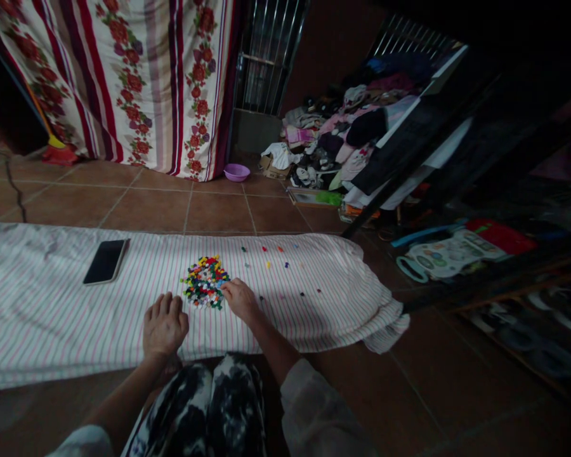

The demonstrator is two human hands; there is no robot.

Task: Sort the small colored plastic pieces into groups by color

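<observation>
A heap of small, many-coloured plastic pieces lies on a striped cloth; their exact kind is too small to tell. At the heap's right edge is my right hand, its thumb and fingers pinched together. A light blue bit shows by the fingertips, but I cannot tell whether it is held. My left hand rests palm down on the cloth, just left of the heap, with nothing seen in it. Right of the heap, single pieces are spaced in rows, among them a yellow piece and a red piece.
A black-screened phone lies on the cloth at left. Beyond are a flowered curtain, a purple bowl, a broom and a clothes heap. At right are a toy board and a shoe rack.
</observation>
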